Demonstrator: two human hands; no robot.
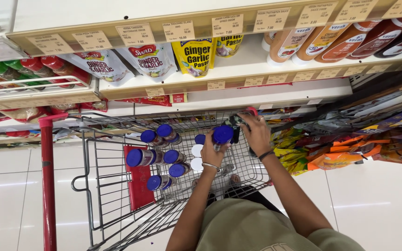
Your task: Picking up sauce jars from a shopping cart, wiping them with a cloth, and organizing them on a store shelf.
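My left hand (211, 152) holds a jar with a blue lid (222, 135) over the wire shopping cart (94, 158). My right hand (257, 132) reaches just to its right and grips a dark object (233, 122) near the cart's far rim; what it is I cannot tell. Several more blue-lidded jars (157, 155) lie on their sides in the cart's basket, left of my hands. Two white round lids (197, 157) lie among them.
Store shelves (238, 69) run above the cart with white and yellow pouches (194, 56) and sauce bottles (331, 42). Colourful packets (350, 148) fill a low rack on the right. A red pole (48, 186) stands left on the white tiled floor.
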